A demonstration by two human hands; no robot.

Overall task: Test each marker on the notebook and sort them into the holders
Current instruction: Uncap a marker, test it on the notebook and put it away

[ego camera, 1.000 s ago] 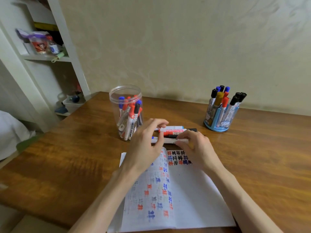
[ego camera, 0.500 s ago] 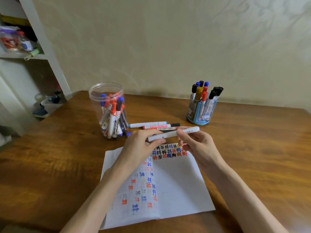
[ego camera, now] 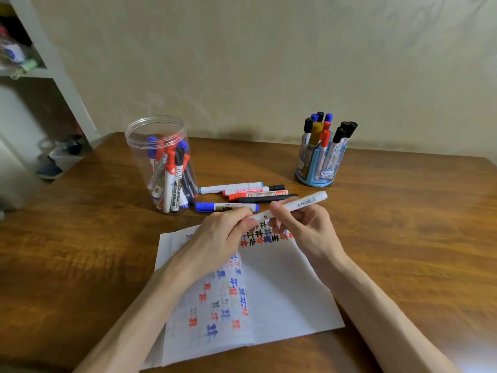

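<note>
A white marker (ego camera: 298, 204) is held level above the open notebook (ego camera: 282, 289), whose pages carry red, blue and black test marks. My left hand (ego camera: 217, 238) pinches its near end and my right hand (ego camera: 304, 227) grips its middle. Several loose markers (ego camera: 244, 193) lie on the table just beyond my hands, one with a blue cap (ego camera: 226, 207) nearest. A clear plastic jar (ego camera: 158, 160) with several markers stands at the left. A blue holder (ego camera: 320, 165) full of markers stands at the right.
The wooden table (ego camera: 403, 224) runs up to a pale wall. White shelves (ego camera: 40, 76) with small items stand to the far left, beyond the table's corner.
Both hands lifted the white marker off the pile of loose markers and now hold it above the notebook's top edge. The view has shifted slightly to the right.
</note>
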